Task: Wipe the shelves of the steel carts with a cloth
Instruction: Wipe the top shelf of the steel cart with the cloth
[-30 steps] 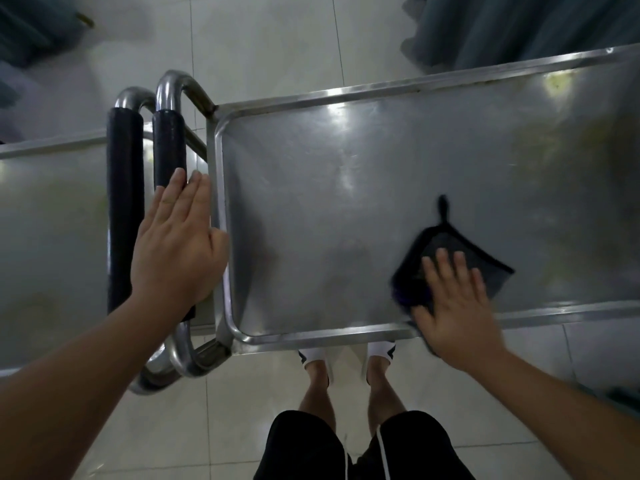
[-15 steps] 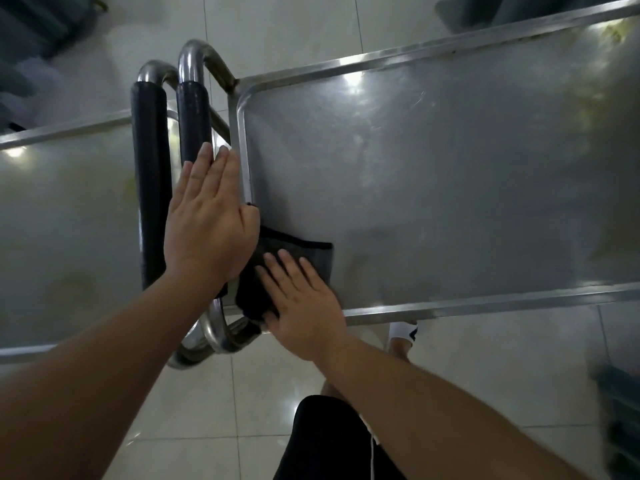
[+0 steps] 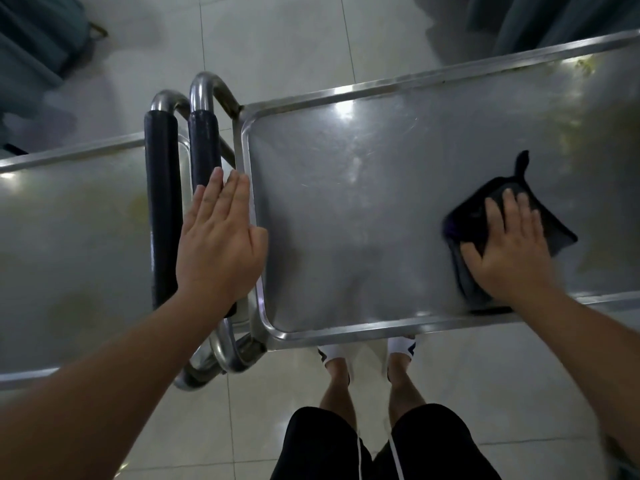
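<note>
The right hand (image 3: 509, 247) lies flat, fingers straight and slightly spread, pressing the dark cloth (image 3: 512, 223) down on the top shelf of the right steel cart (image 3: 363, 209); it grasps nothing, only presses. The cloth sits at about 3 o'clock in the view, near the shelf's near rim, with a small loop sticking out toward 12 o'clock and one corner poking out toward 4 o'clock past the fingers. The left hand (image 3: 218, 240) is also released, fingers straight and together, its palm resting on the black-padded handle (image 3: 204, 147) of that cart, the thumb side against the shelf's left rim. Just beside it at 9 o'clock runs the padded handle (image 3: 162, 209) of a second cart (image 3: 69, 237), whose steel shelf fills the left edge and shows yellowish stains. Toward 6 o'clock the person's legs, black shorts (image 3: 381, 445) and white shoes (image 3: 332, 351) stand on a pale tiled floor (image 3: 277, 46).
</note>
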{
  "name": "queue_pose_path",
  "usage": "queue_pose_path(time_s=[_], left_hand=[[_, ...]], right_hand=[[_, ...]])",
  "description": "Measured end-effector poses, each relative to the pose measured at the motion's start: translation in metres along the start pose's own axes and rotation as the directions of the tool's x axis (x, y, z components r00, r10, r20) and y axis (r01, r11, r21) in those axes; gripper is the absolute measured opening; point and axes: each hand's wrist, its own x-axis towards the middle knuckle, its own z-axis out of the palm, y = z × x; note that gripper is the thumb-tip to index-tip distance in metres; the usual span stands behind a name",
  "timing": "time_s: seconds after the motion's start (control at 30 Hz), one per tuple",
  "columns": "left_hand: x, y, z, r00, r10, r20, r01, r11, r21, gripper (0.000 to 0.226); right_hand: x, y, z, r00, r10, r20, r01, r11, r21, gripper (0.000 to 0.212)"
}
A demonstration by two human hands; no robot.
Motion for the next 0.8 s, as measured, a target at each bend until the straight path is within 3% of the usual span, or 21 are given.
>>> queue_pose_path(time_s=[0.13,0.2,0.33,0.43,0.5,0.63,0.7,0.8], left_hand=[[0.0,-0.004,0.003,1.0,-0.001,-0.027,0.001,1.0,-0.007,0.067],[0.001,-0.006,0.004,0.999,-0.002,-0.035,0.002,1.0,-0.014,0.066],[0.0,-0.006,0.006,0.999,-0.01,-0.048,0.009,1.0,-0.028,0.067],[0.0,-0.004,0.006,0.999,-0.014,-0.05,0.013,1.0,-0.027,0.067],[0.0,-0.004,0.006,0.999,-0.013,-0.04,0.012,1.0,-0.019,0.068],[-0.003,-0.006,0.005,0.999,-0.002,-0.032,0.001,1.0,-0.019,0.068],[-0.003,-0.007,0.005,1.0,-0.005,-0.029,0.005,1.0,-0.024,0.068],[-0.002,-0.007,0.004,1.0,-0.001,-0.01,0.001,1.0,-0.029,0.068]], right_hand=[[0.016,-0.066,0.01,0.991,0.122,-0.048,-0.118,0.989,0.084,0.087],[0.013,-0.118,0.012,0.995,0.069,-0.069,-0.063,0.994,0.092,0.089],[-0.012,-0.239,0.019,0.973,-0.224,-0.056,0.231,0.955,0.186,0.091],[-0.034,-0.312,0.026,0.852,-0.523,-0.01,0.514,0.833,0.203,0.087],[-0.035,-0.335,0.029,0.782,-0.624,0.003,0.611,0.766,0.199,0.082],[-0.013,-0.313,0.031,0.697,-0.717,0.022,0.707,0.693,0.141,0.083],[0.011,-0.269,0.025,0.773,-0.635,0.008,0.627,0.765,0.149,0.087],[0.057,-0.175,0.006,0.918,-0.395,-0.041,0.397,0.907,0.14,0.085]])
